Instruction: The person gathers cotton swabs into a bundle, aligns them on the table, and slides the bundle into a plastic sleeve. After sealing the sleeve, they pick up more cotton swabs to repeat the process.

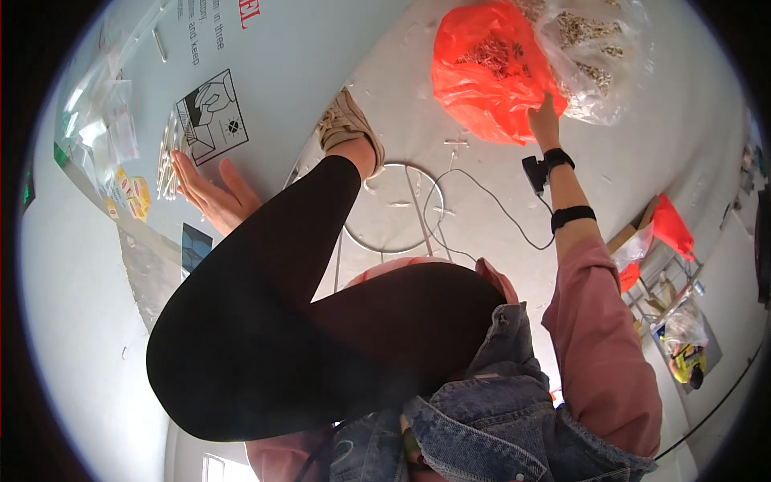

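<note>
My right hand (544, 127) reaches out to a red plastic bag (462, 88) on the floor, its fingers closed on the bag's near right edge. Thin, stick-like pieces show inside the bag. Beside it stands a clear plastic bag (598, 104) filled with many small, pale brownish pieces. At the far left, my left hand (210, 191) lies over the grey-blue tabletop with fingers stretched out. Its fingertips are next to a bundle of thin white sticks (167, 161), perhaps touching it. A single white stick (160, 46) lies farther off on the table.
Clear plastic packets (120, 132) and a yellow packet (135, 194) lie along the table's left side. A round metal stool ring (353, 234) and a dark cable (514, 225) are below me. At right stand a shelf and a cardboard box (630, 233) with red bags.
</note>
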Demonstrator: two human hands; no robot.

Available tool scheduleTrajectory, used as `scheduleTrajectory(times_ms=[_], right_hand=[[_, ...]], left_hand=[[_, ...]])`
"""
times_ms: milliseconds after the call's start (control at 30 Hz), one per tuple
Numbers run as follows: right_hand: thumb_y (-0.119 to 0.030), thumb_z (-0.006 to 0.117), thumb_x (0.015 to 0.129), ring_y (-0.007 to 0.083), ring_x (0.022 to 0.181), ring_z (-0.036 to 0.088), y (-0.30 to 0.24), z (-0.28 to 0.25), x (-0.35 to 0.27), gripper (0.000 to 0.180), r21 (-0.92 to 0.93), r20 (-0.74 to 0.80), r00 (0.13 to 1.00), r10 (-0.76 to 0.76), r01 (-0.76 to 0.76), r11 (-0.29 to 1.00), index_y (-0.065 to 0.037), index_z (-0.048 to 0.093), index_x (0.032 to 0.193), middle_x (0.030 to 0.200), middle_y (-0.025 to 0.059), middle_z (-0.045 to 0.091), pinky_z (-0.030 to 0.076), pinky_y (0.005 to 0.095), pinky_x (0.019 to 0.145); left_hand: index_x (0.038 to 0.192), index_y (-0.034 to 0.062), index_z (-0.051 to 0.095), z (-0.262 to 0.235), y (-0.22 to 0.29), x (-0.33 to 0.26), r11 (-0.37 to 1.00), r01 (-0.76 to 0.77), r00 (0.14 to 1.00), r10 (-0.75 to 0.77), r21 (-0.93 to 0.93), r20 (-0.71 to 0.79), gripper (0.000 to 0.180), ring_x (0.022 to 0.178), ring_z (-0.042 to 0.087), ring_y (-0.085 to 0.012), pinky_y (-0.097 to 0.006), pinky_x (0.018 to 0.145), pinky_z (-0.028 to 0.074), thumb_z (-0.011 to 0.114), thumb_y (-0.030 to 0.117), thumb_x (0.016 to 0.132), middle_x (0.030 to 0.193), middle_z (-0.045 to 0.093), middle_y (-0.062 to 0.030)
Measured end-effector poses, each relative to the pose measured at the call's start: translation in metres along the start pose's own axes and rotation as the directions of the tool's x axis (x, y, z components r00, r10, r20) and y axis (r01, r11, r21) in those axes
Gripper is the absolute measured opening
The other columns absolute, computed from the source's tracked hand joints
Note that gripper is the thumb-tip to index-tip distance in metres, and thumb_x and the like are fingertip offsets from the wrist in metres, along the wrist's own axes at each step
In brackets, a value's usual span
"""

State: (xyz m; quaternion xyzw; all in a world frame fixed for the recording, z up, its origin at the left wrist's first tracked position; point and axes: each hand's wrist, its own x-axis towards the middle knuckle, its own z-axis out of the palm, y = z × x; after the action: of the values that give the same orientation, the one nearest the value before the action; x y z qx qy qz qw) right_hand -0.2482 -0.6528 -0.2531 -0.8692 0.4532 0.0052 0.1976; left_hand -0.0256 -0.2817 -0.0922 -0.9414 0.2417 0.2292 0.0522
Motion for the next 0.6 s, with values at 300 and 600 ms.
scheduleTrajectory(times_ms=[300, 600], right_hand=[[-0.015, 0.06, 0.091, 0.0267, 0.085, 0.072, -0.017, 0.113, -0.105, 0.022, 0.223, 0.45, 0.838, -0.308, 0.229, 0.948, -0.004, 0.063, 0.109, 0.092, 0.0143, 0.071, 0.056, 0.0404, 0.075], [-0.011, 0.064, 0.089, 0.0193, 0.096, 0.066, 0.002, 0.193, -0.123, 0.028, 0.503, 0.687, 0.347, 0.639, -0.862, -0.072, -0.008, 0.064, 0.117, 0.106, 0.0035, 0.067, 0.052, 0.0342, 0.085]], left_hand=[[0.154, -0.0083, 0.016, -0.019, -0.066, -0.034, 0.986, 0.058, 0.959, -0.099, -0.159, -0.264, 0.07, 0.151, 0.015, -0.0414, -0.051, 0.123, 0.011, 0.034, 0.035, 0.103, 0.161, 0.017, -0.027], [0.154, -0.006, 0.023, -0.034, -0.113, -0.021, 0.959, 0.013, 0.845, -0.161, -0.282, -0.509, 0.066, 0.149, 0.023, -0.0412, -0.053, 0.122, 0.017, 0.034, 0.038, 0.107, 0.159, 0.025, -0.0263]])
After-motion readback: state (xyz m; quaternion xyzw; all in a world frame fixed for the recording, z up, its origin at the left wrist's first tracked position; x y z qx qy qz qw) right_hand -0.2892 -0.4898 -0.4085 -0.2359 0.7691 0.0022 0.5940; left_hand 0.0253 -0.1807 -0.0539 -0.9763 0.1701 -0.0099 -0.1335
